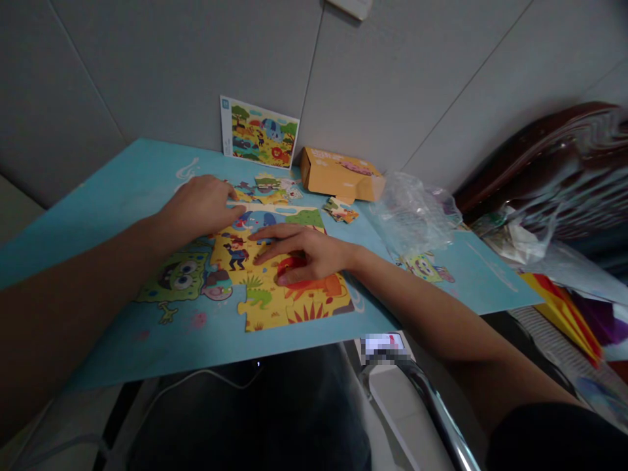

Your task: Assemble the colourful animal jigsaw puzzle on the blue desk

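Note:
A partly joined jigsaw puzzle (269,297) with a lion, a crocodile and a small figure lies on the blue tabletop. My right hand (307,252) rests on it over the lion, fingers spread, holding nothing. My left hand (201,206) is at the puzzle's upper left edge, its thumb and fingertips close to the pieces; whether it grips one cannot be made out. Loose puzzle pieces (269,185) lie behind the joined part. A smaller stack of pieces (340,210) sits in front of the orange box.
The picture card (260,134) leans on the wall beside the orange box (338,173). Crumpled clear plastic (417,209) lies right of the box on the blue table (196,340). A dark glossy chair (544,157) stands at the right. A phone (385,345) is below the table's front edge.

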Available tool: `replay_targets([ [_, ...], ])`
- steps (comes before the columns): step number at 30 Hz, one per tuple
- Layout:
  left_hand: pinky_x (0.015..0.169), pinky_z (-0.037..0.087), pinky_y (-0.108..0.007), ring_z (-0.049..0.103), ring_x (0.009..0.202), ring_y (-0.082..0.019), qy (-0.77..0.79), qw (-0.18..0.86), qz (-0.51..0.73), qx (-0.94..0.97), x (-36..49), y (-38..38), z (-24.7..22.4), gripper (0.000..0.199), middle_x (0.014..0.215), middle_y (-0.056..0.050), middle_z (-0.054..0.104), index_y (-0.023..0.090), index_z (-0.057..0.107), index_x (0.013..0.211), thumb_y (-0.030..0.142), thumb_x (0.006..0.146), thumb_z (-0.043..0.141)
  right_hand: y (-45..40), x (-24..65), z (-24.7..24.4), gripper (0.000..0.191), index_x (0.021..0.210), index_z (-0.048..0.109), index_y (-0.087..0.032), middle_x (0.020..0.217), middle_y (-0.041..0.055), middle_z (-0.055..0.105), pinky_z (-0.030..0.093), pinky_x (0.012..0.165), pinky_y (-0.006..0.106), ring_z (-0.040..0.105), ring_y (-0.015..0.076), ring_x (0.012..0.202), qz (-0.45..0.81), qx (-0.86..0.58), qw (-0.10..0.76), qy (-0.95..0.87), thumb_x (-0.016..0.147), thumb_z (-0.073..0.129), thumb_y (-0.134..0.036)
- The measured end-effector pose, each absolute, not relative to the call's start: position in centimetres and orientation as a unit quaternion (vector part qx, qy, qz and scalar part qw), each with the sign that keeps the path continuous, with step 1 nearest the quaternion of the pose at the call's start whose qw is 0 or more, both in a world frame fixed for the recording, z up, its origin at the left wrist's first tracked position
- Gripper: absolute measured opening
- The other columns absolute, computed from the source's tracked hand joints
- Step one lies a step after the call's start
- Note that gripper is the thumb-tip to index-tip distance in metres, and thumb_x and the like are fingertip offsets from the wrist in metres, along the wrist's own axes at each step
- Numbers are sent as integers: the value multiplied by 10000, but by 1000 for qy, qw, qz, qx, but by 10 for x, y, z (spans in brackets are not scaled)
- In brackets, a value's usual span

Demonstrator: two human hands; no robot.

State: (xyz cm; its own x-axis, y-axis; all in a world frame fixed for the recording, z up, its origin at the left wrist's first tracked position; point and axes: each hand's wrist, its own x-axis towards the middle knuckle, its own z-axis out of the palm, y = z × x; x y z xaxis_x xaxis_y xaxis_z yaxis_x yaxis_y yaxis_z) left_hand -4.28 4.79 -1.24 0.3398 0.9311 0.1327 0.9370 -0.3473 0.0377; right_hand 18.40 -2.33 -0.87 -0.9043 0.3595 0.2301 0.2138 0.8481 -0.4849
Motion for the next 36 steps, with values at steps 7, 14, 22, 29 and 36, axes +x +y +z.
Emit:
replay_targets([
  [7, 904, 438, -396, 583, 1017, -304, -586, 30, -86, -805, -39, 41, -6, 492, 1041, -129, 663, 142, 674, 1113, 469, 806, 471, -24, 190, -8, 390, 1175, 624, -145, 1391, 141, 462, 310, 1089, 390, 443, 233, 1270, 221, -153, 150, -951, 817, 671, -292],
  [14, 963, 400, -403, 555, 1071, -273, -610, -12, -119, -783, -38, 31, -3, 440, 1066, -76, 639, 159, 656, 1124, 433, 835, 467, -25, 190, -6, 386, 1190, 616, -202, 1415, 90, 443, 299, 1087, 426, 435, 242, 1272, 242, -173, 139, -945, 816, 671, -282],
  [22, 944, 396, -388, 553, 1069, -274, -612, -50, -155, -774, -36, 28, 0, 396, 1040, -81, 669, 150, 689, 1058, 400, 816, 501, -23, 188, -4, 403, 1178, 631, -184, 1402, 90, 459, 306, 1089, 393, 445, 236, 1265, 250, -180, 131, -942, 798, 695, -303],
  [29, 877, 443, -374, 605, 990, -275, -605, -3, -128, -786, -34, 28, 0, 373, 1009, -70, 686, 199, 725, 984, 416, 774, 506, -23, 188, -5, 409, 1175, 632, -193, 1391, 107, 469, 326, 1077, 418, 460, 235, 1252, 245, -184, 137, -942, 788, 708, -298],
  [36, 844, 469, -366, 637, 937, -278, -606, 10, -143, -782, -34, 32, -2, 358, 1007, -67, 712, 225, 731, 966, 393, 777, 478, -27, 188, -3, 400, 1159, 637, -160, 1363, 142, 491, 346, 1067, 407, 467, 231, 1247, 225, -182, 147, -946, 798, 695, -321],
])
